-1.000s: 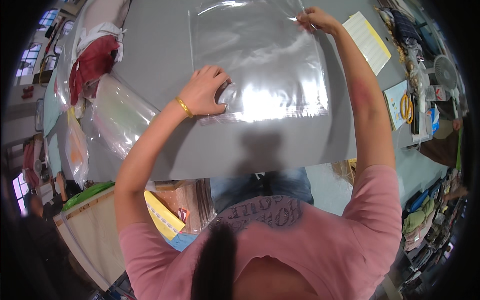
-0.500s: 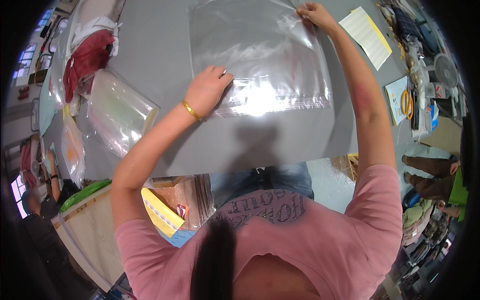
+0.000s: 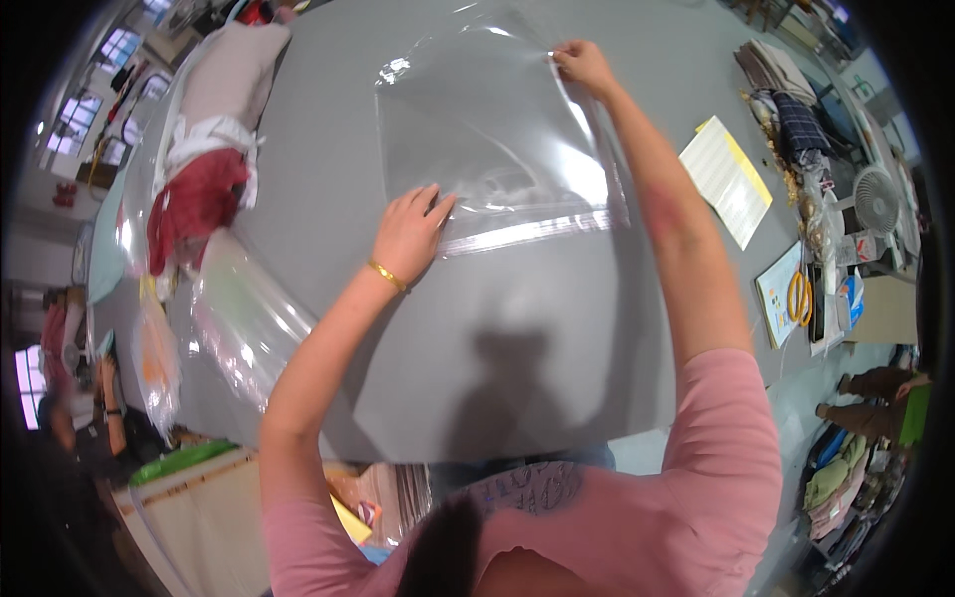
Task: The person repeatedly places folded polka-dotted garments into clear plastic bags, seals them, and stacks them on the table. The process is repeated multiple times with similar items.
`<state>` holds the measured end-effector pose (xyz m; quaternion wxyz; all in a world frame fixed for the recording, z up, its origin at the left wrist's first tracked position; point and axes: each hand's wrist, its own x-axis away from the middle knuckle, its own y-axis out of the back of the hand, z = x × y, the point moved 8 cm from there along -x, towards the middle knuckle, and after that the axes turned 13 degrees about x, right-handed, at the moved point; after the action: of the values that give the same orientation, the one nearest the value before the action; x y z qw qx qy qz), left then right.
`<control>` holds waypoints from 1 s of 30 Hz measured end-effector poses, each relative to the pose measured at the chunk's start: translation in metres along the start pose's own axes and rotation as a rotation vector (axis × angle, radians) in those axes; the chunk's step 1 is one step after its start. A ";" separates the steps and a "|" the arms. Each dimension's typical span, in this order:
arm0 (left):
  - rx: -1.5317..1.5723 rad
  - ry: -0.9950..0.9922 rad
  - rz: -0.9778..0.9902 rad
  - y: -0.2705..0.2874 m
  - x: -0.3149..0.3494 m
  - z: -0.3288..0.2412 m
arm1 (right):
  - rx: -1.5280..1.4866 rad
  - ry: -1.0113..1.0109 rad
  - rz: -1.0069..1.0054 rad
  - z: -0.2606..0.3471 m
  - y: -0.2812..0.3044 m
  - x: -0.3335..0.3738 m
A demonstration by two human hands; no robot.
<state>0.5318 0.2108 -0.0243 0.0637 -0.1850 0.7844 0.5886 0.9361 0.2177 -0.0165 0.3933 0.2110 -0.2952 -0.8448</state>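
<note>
A large clear plastic bag (image 3: 477, 139) is spread on the grey table (image 3: 537, 298) in front of me, with a shiny sealing strip along its near edge. Its far part bulges up in a curve and catches the light. At the bag's far right edge my right hand (image 3: 584, 68) pinches the film between thumb and fingers. Over the near left corner lies my left hand (image 3: 410, 234), its fingers stretched out on the film and the thumb apart; the palm is hidden.
Left, a red cloth (image 3: 199, 204) lies beside more clear plastic bags (image 3: 244, 308). To the right are a printed yellow-edged sheet (image 3: 726, 179), orange-handled scissors (image 3: 799, 298), folded clothes (image 3: 801, 124) and a small fan (image 3: 877, 199). Another person's arm (image 3: 111, 398) shows far left.
My view has tilted up, so the table sits lower in it. My right hand has drawn the bag's far right edge inward and away from me; the bag's right side now curves up.
</note>
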 end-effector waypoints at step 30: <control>0.849 2.526 -0.016 -0.156 0.657 -0.299 | -0.223 -1.402 0.634 -0.347 -0.114 0.726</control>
<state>0.0175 -0.2511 -0.2842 -0.6467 -0.5707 0.4250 -0.2748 0.6424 -0.4114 -0.4380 0.3564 -0.5077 -0.4346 -0.6529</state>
